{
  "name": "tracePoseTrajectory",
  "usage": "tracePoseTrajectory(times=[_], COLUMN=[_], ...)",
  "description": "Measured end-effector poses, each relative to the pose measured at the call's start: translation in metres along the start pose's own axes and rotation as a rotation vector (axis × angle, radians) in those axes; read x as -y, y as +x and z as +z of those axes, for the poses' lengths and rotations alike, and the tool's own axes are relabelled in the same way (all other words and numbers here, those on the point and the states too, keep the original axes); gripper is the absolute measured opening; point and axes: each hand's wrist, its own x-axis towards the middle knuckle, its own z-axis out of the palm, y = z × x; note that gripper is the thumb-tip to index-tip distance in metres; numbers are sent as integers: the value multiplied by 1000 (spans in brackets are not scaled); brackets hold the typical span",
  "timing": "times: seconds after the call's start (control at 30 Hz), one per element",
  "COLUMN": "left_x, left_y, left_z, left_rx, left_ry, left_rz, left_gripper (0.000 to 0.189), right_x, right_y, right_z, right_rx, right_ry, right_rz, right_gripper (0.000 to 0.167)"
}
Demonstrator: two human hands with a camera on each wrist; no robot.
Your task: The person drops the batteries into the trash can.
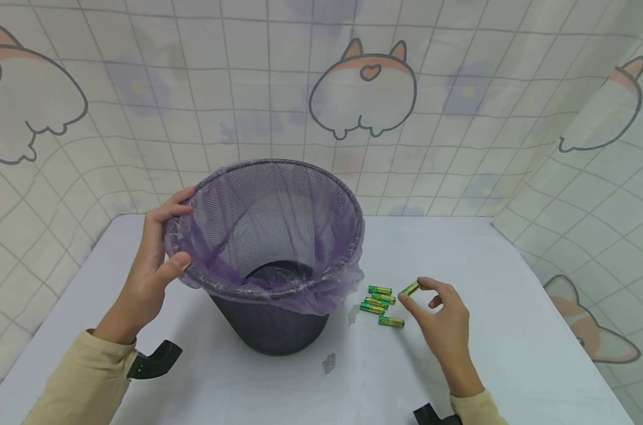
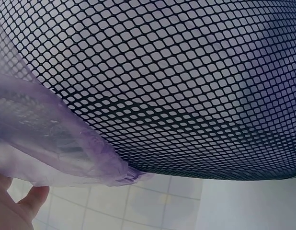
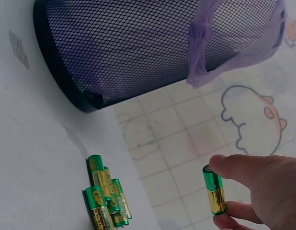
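Note:
A black mesh wastebasket (image 1: 270, 330) lined with a thin purple plastic bag (image 1: 321, 301) stands on the white table. My left hand (image 1: 153, 260) grips its rim at the left side, thumb at the front and fingers farther back. Right of the basket, my right hand (image 1: 443, 321) pinches a green and gold battery (image 3: 214, 191) by its two ends between thumb and fingertips, above the table. Several more such batteries (image 1: 377, 300) lie in a small group between the basket and my right hand, one battery (image 1: 391, 321) slightly nearer to me.
The white table (image 1: 512, 319) reaches back to a tiled-pattern curtain (image 1: 247, 88) with cartoon animals behind and along the sides. A grey patch (image 1: 329, 363) marks the tabletop in front of the basket. Black wrist mounts (image 1: 155, 360) sit at both cuffs.

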Motion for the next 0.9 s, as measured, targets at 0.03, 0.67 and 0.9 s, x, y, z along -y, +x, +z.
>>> tracePoseTrajectory(times=[0.03,0.67,0.9], left_x=[0,-1,0], left_y=[0,-1,-1], left_z=[0,1,0], left_rx=[0,7,6], left_ry=[-2,8,9], left_rz=[0,-17,-20], left_gripper=[56,58,57], right_x=[1,19,29], right_y=[0,1,0], right_z=[0,-11,-16], right_rx=[-2,-28,-38], right_ry=[2,34,54], right_rz=[1,-34,-56], right_gripper=[45,46,46])
